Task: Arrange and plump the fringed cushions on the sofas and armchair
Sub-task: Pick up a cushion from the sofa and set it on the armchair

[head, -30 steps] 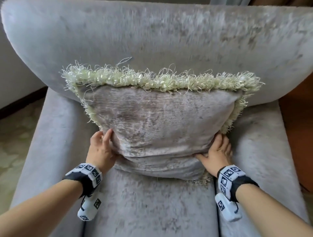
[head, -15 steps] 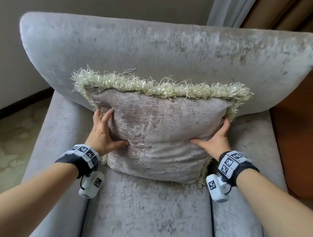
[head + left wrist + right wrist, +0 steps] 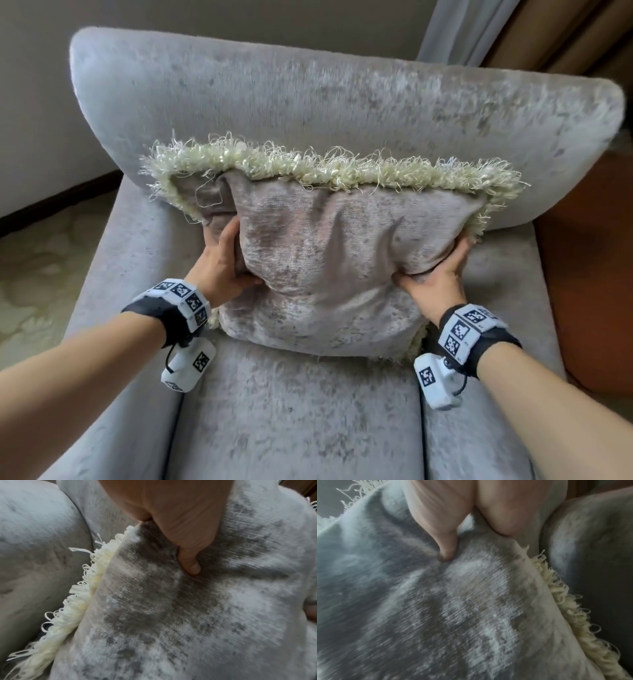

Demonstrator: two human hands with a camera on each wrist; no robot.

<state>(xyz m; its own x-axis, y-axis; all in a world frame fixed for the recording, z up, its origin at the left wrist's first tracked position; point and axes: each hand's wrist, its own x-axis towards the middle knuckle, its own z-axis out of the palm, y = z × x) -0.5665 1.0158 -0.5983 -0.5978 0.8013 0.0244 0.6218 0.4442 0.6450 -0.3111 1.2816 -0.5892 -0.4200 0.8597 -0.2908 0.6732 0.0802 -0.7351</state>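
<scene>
With both hands' fingers gripping opposite sides, left hand (image 3: 222, 263) and right hand (image 3: 436, 274), the fringed cushion (image 3: 329, 260) sits between them, long axis across the armchair (image 3: 308, 102).

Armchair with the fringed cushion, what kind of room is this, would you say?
Probably a home living room or a hotel lounge. An upholstered grey armchair holds a fringed cushion, gripped by the left hand and right hand; curtains hang behind, and patterned flooring lies beside it.

No readable text; wrist bands (image 3: 181, 296) bear only square coded markers.
</scene>
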